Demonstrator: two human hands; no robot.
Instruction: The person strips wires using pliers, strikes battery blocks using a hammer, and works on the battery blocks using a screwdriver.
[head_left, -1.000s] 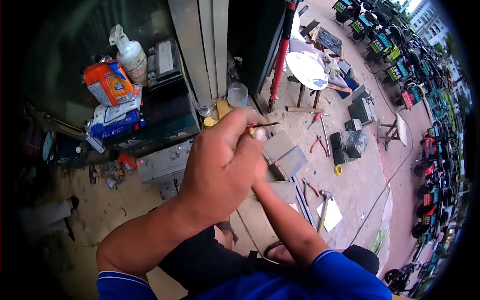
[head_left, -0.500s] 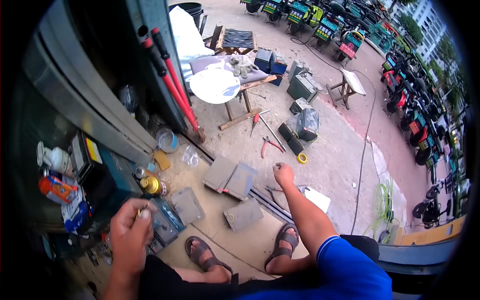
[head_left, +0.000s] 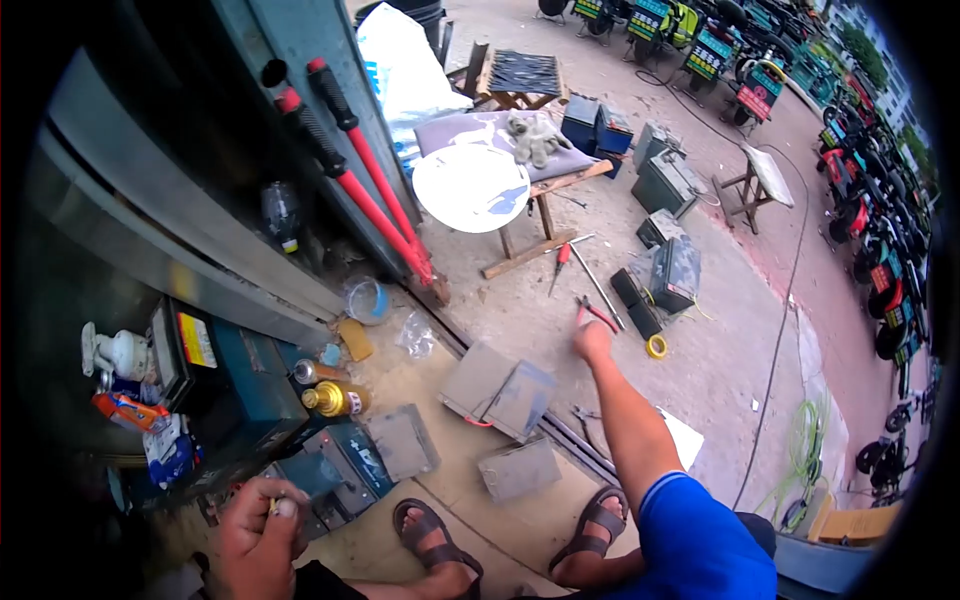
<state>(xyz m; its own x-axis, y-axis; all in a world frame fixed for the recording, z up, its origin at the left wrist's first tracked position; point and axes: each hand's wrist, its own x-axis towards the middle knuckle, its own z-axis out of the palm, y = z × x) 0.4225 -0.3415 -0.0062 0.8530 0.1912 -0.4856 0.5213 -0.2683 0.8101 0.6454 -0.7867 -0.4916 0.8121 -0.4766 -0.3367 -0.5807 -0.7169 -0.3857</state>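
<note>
Concrete ground (head_left: 735, 400) beyond the door track (head_left: 580, 447) | head view: my right hand (head_left: 592, 342) is at the red pliers (head_left: 600, 315), past the track's outer edge, near a metal rod (head_left: 597, 287); fingers blurred, grip I cannot tell | my left hand (head_left: 262, 535), nearly closed, pinches a small yellowish bit (head_left: 273, 507).

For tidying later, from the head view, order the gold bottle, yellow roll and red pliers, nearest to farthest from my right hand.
1. Red pliers, at your right hand.
2. Yellow roll, to its right.
3. Gold bottle, off to the left.
</note>
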